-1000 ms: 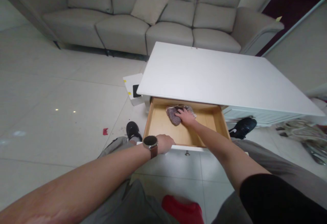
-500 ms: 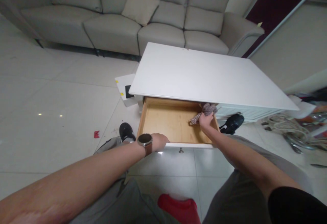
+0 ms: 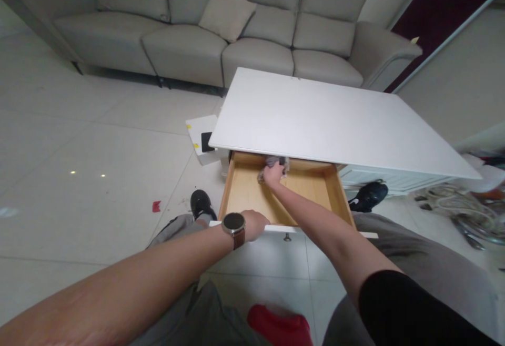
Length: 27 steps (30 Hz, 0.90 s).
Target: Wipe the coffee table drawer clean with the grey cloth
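A pulled-out wooden drawer (image 3: 311,188) with a white front and a small round knob (image 3: 287,237) juts from the white coffee table (image 3: 335,120). My left hand (image 3: 255,225), with a watch on its wrist, is closed over the top edge of the drawer front, left of the knob. Inside the drawer, near its back wall, my right hand (image 3: 274,173) grips a crumpled greyish-brown patterned cloth (image 3: 284,163). Part of the cloth is hidden by my fingers. The drawer's bare wooden bottom shows around that hand.
Behind the table stands a grey sofa (image 3: 185,46) with a beige cushion (image 3: 228,12). A white box (image 3: 197,126) sits on the floor at the table's left. Something red (image 3: 278,325) lies below me. Cables and tools (image 3: 453,204) lie at the right.
My right hand has moved left along the back of the drawer, taking the cloth from the right corner toward the middle. My left hand stays on the drawer front. The view has shifted slightly.
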Motion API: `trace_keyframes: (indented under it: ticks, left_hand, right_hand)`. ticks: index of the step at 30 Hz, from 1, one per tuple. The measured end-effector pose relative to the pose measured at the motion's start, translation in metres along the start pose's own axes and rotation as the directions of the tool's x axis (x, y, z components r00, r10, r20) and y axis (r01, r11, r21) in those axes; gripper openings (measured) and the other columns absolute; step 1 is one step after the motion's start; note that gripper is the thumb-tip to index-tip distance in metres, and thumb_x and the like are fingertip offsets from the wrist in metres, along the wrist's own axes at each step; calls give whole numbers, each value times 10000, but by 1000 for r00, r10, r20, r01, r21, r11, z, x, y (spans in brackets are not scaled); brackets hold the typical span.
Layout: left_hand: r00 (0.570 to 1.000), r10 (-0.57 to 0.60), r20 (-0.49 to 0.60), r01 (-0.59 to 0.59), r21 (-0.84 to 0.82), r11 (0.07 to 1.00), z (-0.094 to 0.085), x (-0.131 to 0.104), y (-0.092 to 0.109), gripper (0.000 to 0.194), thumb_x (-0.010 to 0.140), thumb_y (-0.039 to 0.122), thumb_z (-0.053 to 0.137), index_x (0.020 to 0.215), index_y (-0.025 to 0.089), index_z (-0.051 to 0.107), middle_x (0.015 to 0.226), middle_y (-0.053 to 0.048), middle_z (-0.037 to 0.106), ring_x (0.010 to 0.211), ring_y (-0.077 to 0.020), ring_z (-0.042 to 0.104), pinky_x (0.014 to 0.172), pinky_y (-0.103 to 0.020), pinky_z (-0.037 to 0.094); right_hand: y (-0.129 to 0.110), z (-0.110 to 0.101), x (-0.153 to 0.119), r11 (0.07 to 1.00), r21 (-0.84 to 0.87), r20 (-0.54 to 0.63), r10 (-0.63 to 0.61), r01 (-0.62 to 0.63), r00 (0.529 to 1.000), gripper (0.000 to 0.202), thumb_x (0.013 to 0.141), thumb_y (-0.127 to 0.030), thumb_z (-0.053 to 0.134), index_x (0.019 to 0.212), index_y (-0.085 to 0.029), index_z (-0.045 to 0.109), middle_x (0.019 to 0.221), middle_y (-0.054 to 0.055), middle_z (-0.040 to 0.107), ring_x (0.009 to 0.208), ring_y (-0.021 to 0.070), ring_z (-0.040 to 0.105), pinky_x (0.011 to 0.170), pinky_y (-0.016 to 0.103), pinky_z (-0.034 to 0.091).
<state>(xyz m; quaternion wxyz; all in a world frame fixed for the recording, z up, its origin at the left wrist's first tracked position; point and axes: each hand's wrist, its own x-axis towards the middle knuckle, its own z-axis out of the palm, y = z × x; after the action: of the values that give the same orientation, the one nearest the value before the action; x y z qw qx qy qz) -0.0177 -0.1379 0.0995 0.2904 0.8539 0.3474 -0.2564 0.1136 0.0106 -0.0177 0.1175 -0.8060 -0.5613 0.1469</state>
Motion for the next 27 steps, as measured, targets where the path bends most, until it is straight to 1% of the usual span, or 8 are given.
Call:
trace_keyframes:
  ticks: [4, 7, 13, 15, 18, 21, 24, 27]
  left_hand:
    - [999, -11, 46, 9, 44, 999, -7, -4, 4, 357, 916, 217, 556, 1232, 215, 721, 1217, -167, 740, 1089, -344, 711, 896, -430, 557]
    - [998, -13, 56, 11, 37, 999, -9, -6, 6, 358, 905, 201, 566, 1225, 215, 726, 1221, -166, 740, 1095, -350, 708, 907, -436, 554]
    - [998, -19, 56, 15, 63, 998, -10, -9, 5, 425, 902, 193, 565, 1298, 292, 686, 1276, -118, 726, 1164, -305, 689, 959, -401, 547]
    - [999, -20, 46, 17, 57, 998, -11, -10, 6, 417, 909, 201, 557, 1294, 289, 691, 1277, -120, 725, 1179, -312, 682, 972, -414, 543]
    - [998, -31, 55, 29, 45, 999, -13, -12, 9, 428, 900, 186, 561, 1295, 287, 694, 1276, -122, 725, 1169, -318, 685, 960, -421, 548]
    - [996, -47, 76, 43, 53, 998, -16, -14, 12, 447, 880, 157, 573, 1292, 278, 694, 1283, -126, 721, 1155, -316, 691, 938, -409, 554]
    - [996, -32, 82, 27, 65, 997, -18, -14, 13, 441, 880, 150, 568, 1285, 270, 696, 1283, -128, 721, 1168, -315, 685, 947, -402, 549]
    - [996, -27, 90, 19, 84, 996, -18, -13, 14, 453, 891, 151, 554, 1311, 265, 682, 1293, -132, 716, 1176, -323, 681, 953, -414, 548]
  right_hand:
    - [-72, 12, -19, 972, 40, 142, -235, 232, 962, 670, 954, -250, 360, 1609, -153, 256, 1381, 221, 527, 1171, 323, 615, 1012, 452, 494]
    - [-79, -2, -23, 902, 18, 246, -421, 430, 873, 702, 946, -221, 404, 1626, -217, 230, 1383, 180, 542, 1196, 300, 596, 1015, 427, 485]
    - [11, -49, -15, 660, -226, 383, -616, 717, 688, 576, 995, -221, 379, 1540, -394, 443, 1434, 148, 488, 1248, 332, 519, 990, 483, 465]
    - [56, -62, -12, 656, -303, 433, -552, 691, 713, 517, 1010, -223, 359, 1456, -386, 562, 1459, 145, 480, 1277, 343, 485, 993, 501, 454]
    - [123, -85, -5, 741, -421, 397, -369, 524, 840, 472, 993, -172, 390, 1364, -286, 658, 1426, 182, 527, 1246, 340, 512, 984, 511, 449]
    - [169, -113, 0, 765, -492, 348, -265, 416, 899, 370, 959, -143, 457, 1187, -157, 748, 1251, 256, 613, 1204, 363, 537, 978, 539, 433]
    - [183, -140, -2, 735, -509, 345, -303, 448, 889, 370, 973, -156, 431, 1165, -162, 748, 1271, 239, 610, 1234, 343, 506, 999, 494, 422]
    - [177, -154, -8, 586, -568, 337, -475, 578, 813, 433, 1009, -189, 343, 1246, -180, 705, 1373, 206, 567, 1271, 333, 465, 1000, 479, 428]
